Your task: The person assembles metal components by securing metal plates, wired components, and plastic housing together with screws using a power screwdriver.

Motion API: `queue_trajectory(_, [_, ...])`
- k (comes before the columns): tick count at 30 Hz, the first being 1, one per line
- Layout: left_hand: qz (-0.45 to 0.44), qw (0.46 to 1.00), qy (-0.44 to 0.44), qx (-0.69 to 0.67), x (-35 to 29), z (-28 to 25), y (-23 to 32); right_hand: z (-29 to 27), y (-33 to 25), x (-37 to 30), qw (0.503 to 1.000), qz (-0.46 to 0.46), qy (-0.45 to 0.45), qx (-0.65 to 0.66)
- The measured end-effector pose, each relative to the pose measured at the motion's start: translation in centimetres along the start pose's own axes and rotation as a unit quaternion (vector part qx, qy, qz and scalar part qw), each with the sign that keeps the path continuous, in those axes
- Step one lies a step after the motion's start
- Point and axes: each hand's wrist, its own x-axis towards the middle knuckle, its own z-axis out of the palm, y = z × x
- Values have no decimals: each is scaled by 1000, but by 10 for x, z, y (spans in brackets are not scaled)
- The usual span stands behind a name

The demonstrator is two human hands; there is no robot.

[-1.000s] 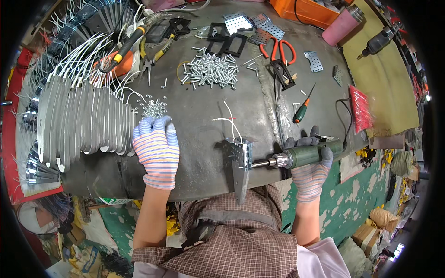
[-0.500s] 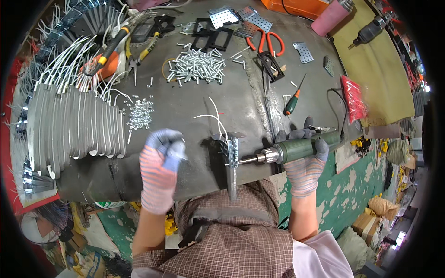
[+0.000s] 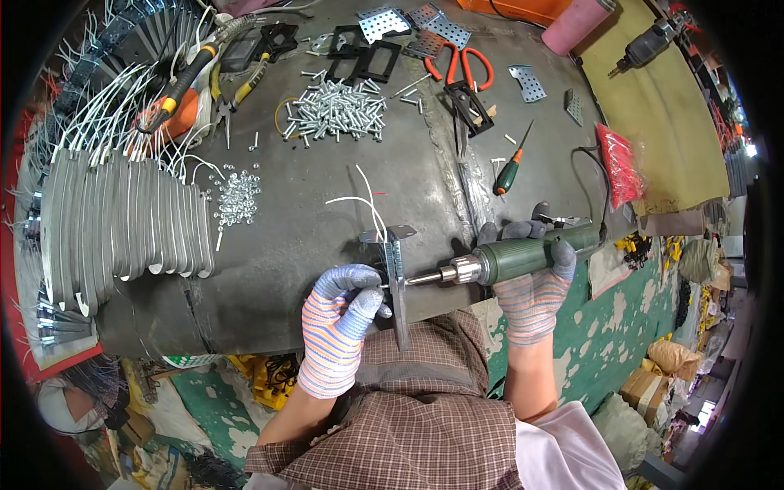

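My right hand [image 3: 535, 282], in a striped glove with grey fingertips, is wrapped round a green electric screwdriver [image 3: 523, 259]. The driver's bit points left and meets the side of an upright grey metal bar [image 3: 399, 314]. Fixed around the bar's upper end is a metal bracket [image 3: 390, 237], and two white wires [image 3: 371, 208] rise from it. My left hand [image 3: 341, 314], gloved alike, pinches against the bar's left side, opposite the bit. Whatever lies between its fingertips is too small to make out.
A pile of screws [image 3: 339, 110] and a heap of small nuts [image 3: 238, 196] lie on the dark bench. Grey bars with white wires [image 3: 122, 220] stand in a row at left. Beyond are pliers [image 3: 224, 110], red-handled scissors [image 3: 465, 69], a hand screwdriver [image 3: 510, 170] and a red bag [image 3: 618, 167].
My left hand has moved right, from over the bench to the left side of the bar. The bar and driver have shifted slightly left in view, still together.
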Motion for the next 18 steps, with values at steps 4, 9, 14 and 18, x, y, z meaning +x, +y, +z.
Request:
queue_trajectory(4, [26,1000,10,1,0,3,0,0,0,0,1000,-2,-3,-1])
queue_trajectory(9, [22,999,18,44,-2,5,4,1,1,0,1000,-4,-8,8])
queue_trajectory(14, [14,998,24,52,-3,5,3,4,4,-1,1000,-11,-4,11])
queue_trajectory(18, [27,998,25,42,-3,7,2,3,3,-1,1000,-12,-12,12])
